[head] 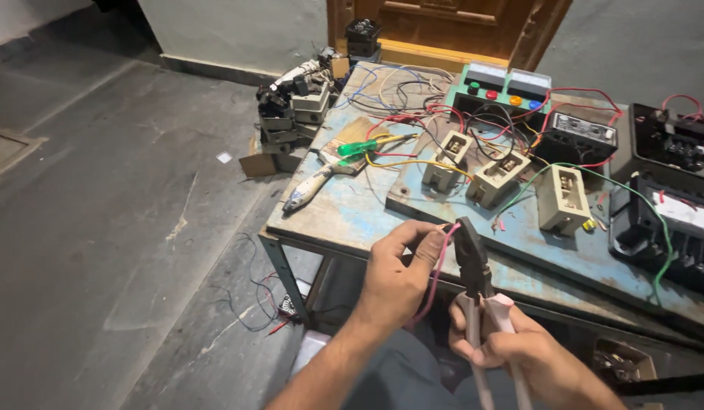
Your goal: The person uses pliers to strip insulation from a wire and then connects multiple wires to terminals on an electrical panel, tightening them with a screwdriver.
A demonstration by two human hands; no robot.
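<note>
Electrical repair workshop: worn blue bench [344,216] strewn with loose wires [412,83], switch boxes [497,179], meter panel [503,87], screwdriver [359,147]; bare concrete floor [124,228].

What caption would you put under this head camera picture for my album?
Left hand holds a pink wire to pliers gripped by the right hand, beside a blue workbench.

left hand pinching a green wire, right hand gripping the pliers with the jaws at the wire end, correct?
Not quite: the head view shows the wire in the left hand is pink, not green. A green wire does lie farther right on the table, untouched. The rest stands: the right hand grips the pliers, jaws at the wire's end.
</note>
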